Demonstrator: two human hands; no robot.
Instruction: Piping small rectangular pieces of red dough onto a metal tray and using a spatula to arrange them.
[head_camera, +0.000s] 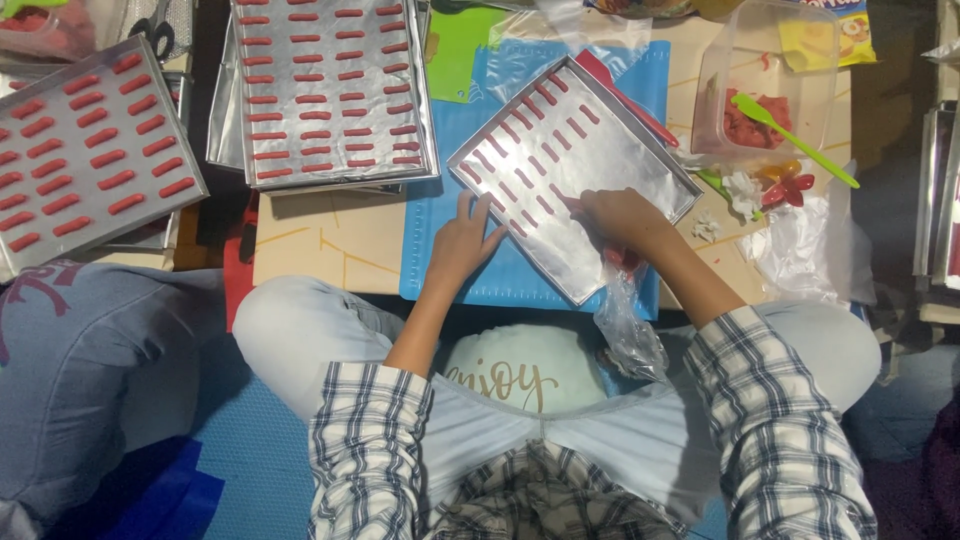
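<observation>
Head view: three trays (600, 190), two hands (462, 243).

1 head camera looks straight down, close above the low table (330, 250).

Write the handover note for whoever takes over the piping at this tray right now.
Left hand: open, flat on the near corner of the foil-lined tray, steadying it.
Right hand: shut on the clear piping bag, tip at the tray, mid-row.
Done: several rows of red strips on this tray's far-left part; two full trays stand farther left.
Left: the tray's right and near part is bare foil. More red paste in the tub with the green spatula.
</observation>
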